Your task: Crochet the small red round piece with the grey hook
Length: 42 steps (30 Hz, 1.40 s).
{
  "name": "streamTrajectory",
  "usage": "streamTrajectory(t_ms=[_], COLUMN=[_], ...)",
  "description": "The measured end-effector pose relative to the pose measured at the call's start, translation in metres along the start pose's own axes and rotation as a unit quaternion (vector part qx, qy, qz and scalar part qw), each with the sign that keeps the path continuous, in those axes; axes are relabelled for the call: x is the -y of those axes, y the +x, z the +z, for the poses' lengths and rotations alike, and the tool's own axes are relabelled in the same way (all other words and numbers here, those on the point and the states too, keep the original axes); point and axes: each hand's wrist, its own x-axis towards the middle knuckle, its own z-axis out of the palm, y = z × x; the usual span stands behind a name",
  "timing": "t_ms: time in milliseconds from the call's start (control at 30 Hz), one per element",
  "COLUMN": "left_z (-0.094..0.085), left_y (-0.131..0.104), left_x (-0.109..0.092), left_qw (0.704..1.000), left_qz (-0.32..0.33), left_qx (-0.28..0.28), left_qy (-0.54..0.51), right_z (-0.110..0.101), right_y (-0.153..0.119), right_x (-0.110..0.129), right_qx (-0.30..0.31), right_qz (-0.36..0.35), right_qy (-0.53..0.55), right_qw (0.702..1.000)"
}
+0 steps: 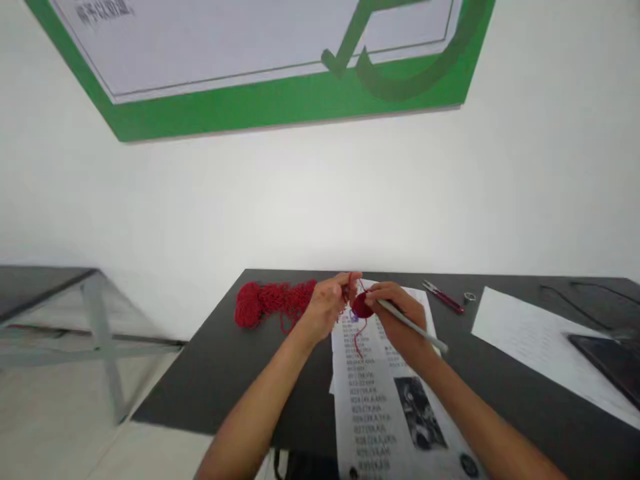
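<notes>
Above a printed sheet (367,400) on the dark table, both hands are raised close together. My right hand (395,310) is closed round a light grey crochet hook (413,325), its fingertips at a small round red crocheted piece (362,305). Red yarn runs from that piece to my left hand (330,303), whose fingers are bent round the strand. A loose red tail hangs down from the piece over the paper. Left of my left hand lies a heap of red yarn (270,300), loosely tangled on its right side.
Small red-handled snips (445,298) and a metal ring (469,297) lie at the back right. Farther right are another paper (540,340), a dark phone (607,363) and thin black cables or glasses arms. A second table (40,283) stands at far left.
</notes>
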Motion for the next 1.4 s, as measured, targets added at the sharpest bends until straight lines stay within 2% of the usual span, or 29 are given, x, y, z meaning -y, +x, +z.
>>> streamTrajectory(t_ms=[133,300,433,533,767,967,1167,1400], left_z=[0.012,0.023,0.022,0.021,0.022,0.021,0.019,0.013], left_y=[-0.005,-0.008,-0.007,-0.007,-0.006,-0.006,-0.006,-0.006], left_x=[0.004,0.002,0.002,0.002,0.002,0.005,0.007,0.009], left_qw=[0.999,0.999,0.998,0.996,0.993,0.991,0.991,0.982], left_qz=[0.009,0.022,0.035,0.043,0.058,0.069,0.078,0.099], left_qx=[-0.026,-0.036,-0.044,-0.060,-0.070,-0.053,-0.050,-0.046], left_qy=[0.039,0.023,0.030,0.046,0.077,0.103,0.098,0.154], right_z=[-0.001,-0.003,-0.002,-0.003,-0.005,-0.004,-0.005,-0.009], right_y=[-0.003,-0.004,-0.004,-0.003,0.000,0.001,0.002,0.003], right_x=[0.008,0.014,0.008,0.004,0.010,0.011,0.012,0.013], right_qx=[0.007,0.019,-0.032,-0.058,-0.091,-0.102,-0.093,-0.058], right_qz=[-0.001,0.046,0.129,0.154,0.131,0.107,0.053,0.015], right_qy=[0.000,0.087,0.138,0.121,0.068,0.027,0.001,-0.021], right_qw=[1.000,0.995,0.981,0.979,0.985,0.989,0.994,0.998])
